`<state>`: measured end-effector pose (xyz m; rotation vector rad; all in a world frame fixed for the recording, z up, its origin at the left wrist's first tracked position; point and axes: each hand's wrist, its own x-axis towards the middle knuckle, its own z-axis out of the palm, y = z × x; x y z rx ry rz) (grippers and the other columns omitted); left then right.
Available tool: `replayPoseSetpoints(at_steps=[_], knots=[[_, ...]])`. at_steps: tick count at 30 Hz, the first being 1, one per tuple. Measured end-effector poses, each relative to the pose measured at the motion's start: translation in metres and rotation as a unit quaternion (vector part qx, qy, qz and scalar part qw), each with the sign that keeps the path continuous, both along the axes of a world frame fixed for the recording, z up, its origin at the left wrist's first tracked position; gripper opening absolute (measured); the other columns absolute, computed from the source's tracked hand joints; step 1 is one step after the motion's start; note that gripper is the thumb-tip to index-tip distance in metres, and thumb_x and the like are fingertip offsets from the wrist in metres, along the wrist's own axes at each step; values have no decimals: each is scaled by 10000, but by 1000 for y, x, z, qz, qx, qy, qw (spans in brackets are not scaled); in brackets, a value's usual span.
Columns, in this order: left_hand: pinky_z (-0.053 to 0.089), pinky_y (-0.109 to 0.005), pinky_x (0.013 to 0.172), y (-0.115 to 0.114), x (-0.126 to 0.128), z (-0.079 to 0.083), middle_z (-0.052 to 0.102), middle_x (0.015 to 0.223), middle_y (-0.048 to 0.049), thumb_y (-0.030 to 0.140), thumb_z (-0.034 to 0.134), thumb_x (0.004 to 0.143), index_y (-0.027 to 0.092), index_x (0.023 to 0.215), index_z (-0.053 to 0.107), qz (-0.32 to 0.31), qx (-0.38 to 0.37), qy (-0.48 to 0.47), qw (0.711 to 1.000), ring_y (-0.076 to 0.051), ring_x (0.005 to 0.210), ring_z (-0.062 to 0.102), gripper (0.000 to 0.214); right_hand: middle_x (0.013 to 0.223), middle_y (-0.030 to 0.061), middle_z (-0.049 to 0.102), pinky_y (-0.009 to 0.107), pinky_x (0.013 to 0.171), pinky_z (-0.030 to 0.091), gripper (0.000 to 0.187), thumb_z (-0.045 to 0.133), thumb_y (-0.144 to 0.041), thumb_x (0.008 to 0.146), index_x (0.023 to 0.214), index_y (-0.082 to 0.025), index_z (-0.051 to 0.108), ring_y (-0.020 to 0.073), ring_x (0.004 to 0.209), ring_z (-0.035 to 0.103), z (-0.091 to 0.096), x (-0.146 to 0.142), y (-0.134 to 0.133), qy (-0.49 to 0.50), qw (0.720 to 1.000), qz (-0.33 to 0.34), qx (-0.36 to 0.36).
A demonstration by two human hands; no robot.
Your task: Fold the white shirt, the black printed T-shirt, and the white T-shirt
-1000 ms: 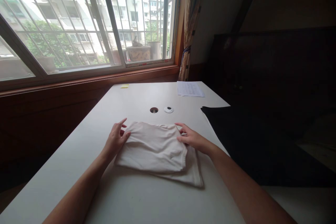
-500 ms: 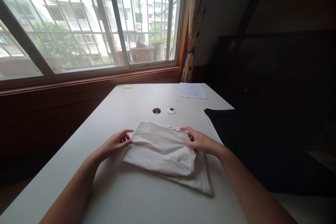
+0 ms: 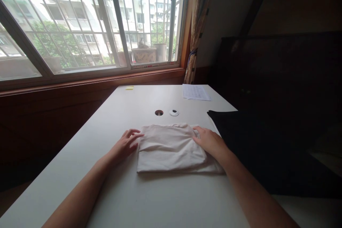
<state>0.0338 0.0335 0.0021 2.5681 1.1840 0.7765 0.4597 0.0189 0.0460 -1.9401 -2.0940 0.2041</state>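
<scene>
A folded white cloth garment [image 3: 168, 149] lies on the white table [image 3: 128, 199], with light creases running across its top layer toward the right. At its left edge, my left hand [image 3: 129, 142] is open, fingers stretched and a fingertip at the cloth's upper left side. My right hand [image 3: 210, 140] rests over the upper right part, its thumb and fingertips touching the fabric with a gap between them. Beneath the top fold, a lower layer reaches out to the right under my right wrist. The right hand's other fingers are partly hidden.
Beyond the cloth are a round hole [image 3: 159, 113] in the tabletop and a white round cover [image 3: 174, 113]. Printed papers [image 3: 196, 92] and yellow sticky notes [image 3: 129, 88] lie at the far edge. Black fabric [image 3: 240, 142] covers the table's right side. A barred window stands behind.
The garment has turned so its near edge runs nearly level, and has shifted right. Its lower layer shows less at the near right. Both hands have moved slightly right with it.
</scene>
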Motion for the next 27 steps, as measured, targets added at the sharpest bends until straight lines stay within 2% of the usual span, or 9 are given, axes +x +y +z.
replayPoseSetpoints(at_steps=[3, 6, 8, 11, 13, 16, 19, 23, 27], knots=[[525, -478, 1028, 1, 6, 2, 555, 1390, -74, 271, 506, 1025, 359, 1354, 622, -9, 28, 30, 999, -269, 1206, 533, 360, 805, 52, 705, 313, 667, 414, 438, 692, -304, 858, 1296, -285, 679, 234, 739, 647, 5, -7, -2, 47, 998, 45, -20], [526, -454, 1013, 1, 10, 7, 612, 1336, -63, 290, 489, 1044, 339, 1284, 660, -25, 31, 52, 998, -264, 1178, 537, 299, 744, -2, 672, 296, 652, 418, 469, 653, -276, 870, 1338, -305, 666, 185, 665, 611, 9, -19, -7, 112, 980, 164, -29], [519, -438, 1008, 1, 11, 10, 652, 1266, -63, 296, 473, 1054, 308, 1222, 677, -38, 25, 61, 997, -251, 1131, 551, 264, 759, -5, 677, 295, 666, 439, 379, 663, -294, 870, 1243, -289, 722, 177, 667, 609, 10, -29, -12, 138, 960, 241, -44], [517, -419, 980, 0, 13, 13, 674, 1207, -70, 303, 457, 1060, 270, 1133, 685, -48, 25, 68, 996, -242, 1076, 559, 241, 812, 10, 699, 290, 682, 467, 248, 746, -367, 830, 1049, -252, 769, 182, 705, 628, 12, -42, -19, 162, 927, 319, -112], [519, -420, 956, -1, 14, 15, 680, 1179, -75, 305, 452, 1058, 258, 1083, 687, -45, 36, 77, 995, -244, 1038, 563, 241, 853, 15, 699, 277, 666, 470, 291, 809, -429, 774, 993, -243, 761, 184, 728, 628, 13, -47, -23, 165, 911, 342, -158], [520, -427, 936, -2, 14, 15, 677, 1158, -81, 291, 469, 1042, 248, 1034, 680, -30, 52, 95, 994, -252, 1014, 566, 215, 947, 23, 681, 260, 669, 468, 382, 864, -404, 693, 1020, -247, 742, 183, 778, 616, 14, -49, -28, 152, 906, 351, -182], [522, -432, 926, -2, 12, 15, 669, 1158, -83, 248, 498, 1015, 240, 1001, 656, -9, 65, 111, 992, -263, 1019, 563, 159, 1026, 29, 661, 263, 708, 473, 330, 764, -234, 732, 1058, -265, 729, 176, 805, 608, 14, -49, -29, 134, 915, 346, -162], [522, -442, 925, -4, 7, 16, 655, 1161, -86, 181, 529, 960, 240, 974, 635, 5, 84, 120, 989, -274, 1027, 560, 122, 1072, 50, 681, 336, 871, 476, 387, 590, -79, 764, 1052, -276, 756, 224, 961, 623, 7, -46, -19, 82, 939, 328, -57], [521, -428, 882, -18, 14, 27, 639, 1127, -85, 102, 555, 867, 235, 927, 607, -30, 75, 131, 988, -277, 1015, 537, 155, 1247, 66, 704, 488, 1095, 363, 492, 487, -30, 859, 1167, -300, 759, 289, 1208, 571, -12, -32, 1, 24, 974, 223, 40]])
